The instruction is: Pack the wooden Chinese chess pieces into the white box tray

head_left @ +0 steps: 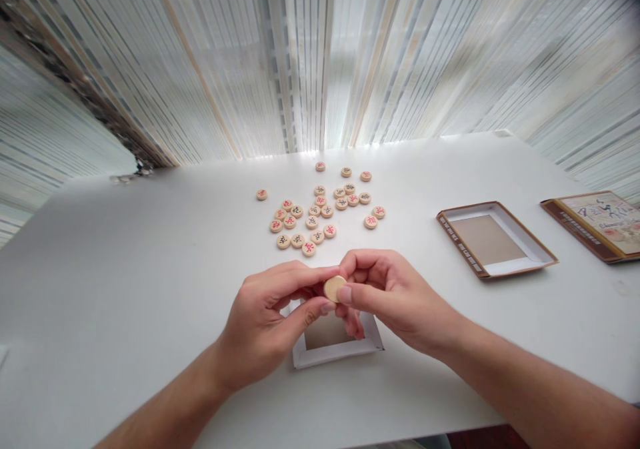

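Between my two hands is a round wooden Chinese chess piece (pixel 335 289), its plain pale side towards me. My left hand (pixel 270 312) pinches it from the left with thumb and forefinger. From the right, my right hand (pixel 385 295) presses its thumb on the piece's face, with fingers curled behind. Both hands hover over a small white open box (pixel 340 355), partly hidden by them. Beyond my fingers, several more Chinese chess pieces (pixel 309 249) lie loosely scattered on the table, marked with red or black characters.
To the right on the white table (pixel 150 302) lies an open brown-edged box part (pixel 493 269) with a white inside. Further right is a printed box lid (pixel 605 222). Striped string curtains (pixel 300 69) hang along the table's far edge.
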`<control>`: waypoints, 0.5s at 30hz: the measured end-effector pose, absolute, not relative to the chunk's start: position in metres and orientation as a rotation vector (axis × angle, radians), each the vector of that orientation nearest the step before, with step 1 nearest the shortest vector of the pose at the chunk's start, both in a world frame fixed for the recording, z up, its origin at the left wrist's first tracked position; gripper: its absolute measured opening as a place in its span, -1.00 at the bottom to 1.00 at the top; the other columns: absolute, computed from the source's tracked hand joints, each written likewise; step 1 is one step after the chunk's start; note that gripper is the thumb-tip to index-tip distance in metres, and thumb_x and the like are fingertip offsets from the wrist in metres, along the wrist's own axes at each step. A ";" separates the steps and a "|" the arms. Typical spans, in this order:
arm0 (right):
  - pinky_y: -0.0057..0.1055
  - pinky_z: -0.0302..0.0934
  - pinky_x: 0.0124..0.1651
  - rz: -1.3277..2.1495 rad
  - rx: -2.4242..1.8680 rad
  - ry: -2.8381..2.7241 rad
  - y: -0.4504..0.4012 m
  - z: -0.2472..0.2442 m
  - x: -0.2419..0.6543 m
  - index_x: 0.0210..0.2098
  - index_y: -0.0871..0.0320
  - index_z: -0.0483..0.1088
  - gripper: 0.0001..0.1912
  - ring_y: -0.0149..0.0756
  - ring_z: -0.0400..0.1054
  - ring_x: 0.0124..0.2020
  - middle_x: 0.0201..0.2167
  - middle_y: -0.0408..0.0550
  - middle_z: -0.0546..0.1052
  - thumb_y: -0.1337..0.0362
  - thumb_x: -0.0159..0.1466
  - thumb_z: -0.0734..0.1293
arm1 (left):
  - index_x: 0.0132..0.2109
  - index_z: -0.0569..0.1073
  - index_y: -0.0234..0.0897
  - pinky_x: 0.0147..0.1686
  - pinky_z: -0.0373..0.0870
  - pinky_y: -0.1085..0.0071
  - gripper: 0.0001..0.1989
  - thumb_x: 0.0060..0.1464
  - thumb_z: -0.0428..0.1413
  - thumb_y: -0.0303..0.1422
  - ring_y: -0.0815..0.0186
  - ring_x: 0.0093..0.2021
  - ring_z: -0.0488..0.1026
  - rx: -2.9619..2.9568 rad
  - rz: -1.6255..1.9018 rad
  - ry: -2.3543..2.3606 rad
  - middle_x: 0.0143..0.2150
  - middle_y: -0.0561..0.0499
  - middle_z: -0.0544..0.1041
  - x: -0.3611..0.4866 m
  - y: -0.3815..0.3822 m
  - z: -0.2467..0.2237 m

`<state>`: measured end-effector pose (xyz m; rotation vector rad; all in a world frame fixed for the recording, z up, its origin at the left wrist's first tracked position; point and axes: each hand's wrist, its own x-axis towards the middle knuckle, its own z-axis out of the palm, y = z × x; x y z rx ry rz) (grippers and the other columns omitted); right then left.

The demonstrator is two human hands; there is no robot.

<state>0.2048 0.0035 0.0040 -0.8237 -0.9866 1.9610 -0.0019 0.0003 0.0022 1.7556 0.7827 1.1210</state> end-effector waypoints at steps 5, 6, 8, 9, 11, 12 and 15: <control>-0.52 0.37 -0.51 1.973 -0.830 -0.982 0.003 0.003 0.205 -0.36 0.20 0.49 -0.71 -0.39 0.49 -0.59 -0.52 -0.13 0.62 0.21 0.19 0.64 | 0.17 0.70 -0.12 -0.18 0.63 0.48 -0.59 0.25 0.31 -0.59 0.32 -0.22 0.66 1.699 1.114 0.772 -0.18 -0.03 0.72 -0.002 -0.001 0.000; -0.52 0.37 -0.50 1.973 -0.831 -0.983 0.003 0.003 0.206 -0.36 0.19 0.49 -0.71 -0.39 0.50 -0.58 -0.52 -0.13 0.62 0.21 0.21 0.63 | 0.16 0.70 -0.12 -0.17 0.64 0.45 -0.60 0.26 0.30 -0.57 0.30 -0.21 0.66 1.665 1.108 0.763 -0.17 -0.04 0.71 -0.002 -0.002 0.000; -0.51 0.38 -0.48 1.965 -0.837 -0.989 0.003 0.003 0.205 -0.37 0.19 0.49 -0.71 -0.39 0.49 -0.57 -0.53 -0.13 0.61 0.22 0.20 0.64 | 0.17 0.70 -0.15 -0.14 0.68 0.36 -0.64 0.29 0.29 -0.54 0.23 -0.17 0.69 1.565 1.074 0.749 -0.15 -0.08 0.71 -0.001 -0.003 0.001; -0.50 0.38 -0.47 1.958 -0.839 -0.991 0.003 0.003 0.205 -0.37 0.19 0.49 -0.71 -0.39 0.49 -0.57 -0.53 -0.14 0.60 0.23 0.18 0.64 | 0.16 0.70 -0.16 -0.13 0.69 0.32 -0.67 0.31 0.28 -0.51 0.20 -0.16 0.70 1.509 1.053 0.748 -0.14 -0.10 0.71 -0.001 -0.003 0.002; -0.50 0.38 -0.46 1.947 -0.834 -0.996 0.002 0.003 0.205 -0.37 0.19 0.50 -0.71 -0.40 0.47 -0.56 -0.54 -0.15 0.59 0.26 0.16 0.66 | 0.12 0.72 -0.18 -0.14 0.71 0.31 -0.72 0.33 0.27 -0.48 0.19 -0.18 0.71 1.411 1.024 0.746 -0.16 -0.10 0.71 0.001 -0.003 0.004; -0.51 0.38 -0.45 1.945 -0.829 -0.999 0.002 0.003 0.205 -0.38 0.20 0.50 -0.71 -0.41 0.47 -0.56 -0.53 -0.15 0.59 0.26 0.15 0.66 | 0.10 0.73 -0.19 -0.17 0.70 0.34 -0.75 0.33 0.27 -0.47 0.21 -0.22 0.71 1.374 1.019 0.743 -0.19 -0.08 0.71 0.002 -0.003 0.005; -0.52 0.37 -0.46 1.952 -0.825 -0.998 0.003 0.004 0.205 -0.38 0.20 0.52 -0.73 -0.42 0.47 -0.55 -0.51 -0.13 0.61 0.26 0.16 0.66 | 0.03 0.75 -0.23 -0.27 0.68 0.42 -0.80 0.33 0.29 -0.45 0.30 -0.32 0.65 1.328 1.030 0.741 -0.28 -0.05 0.69 0.004 -0.001 0.009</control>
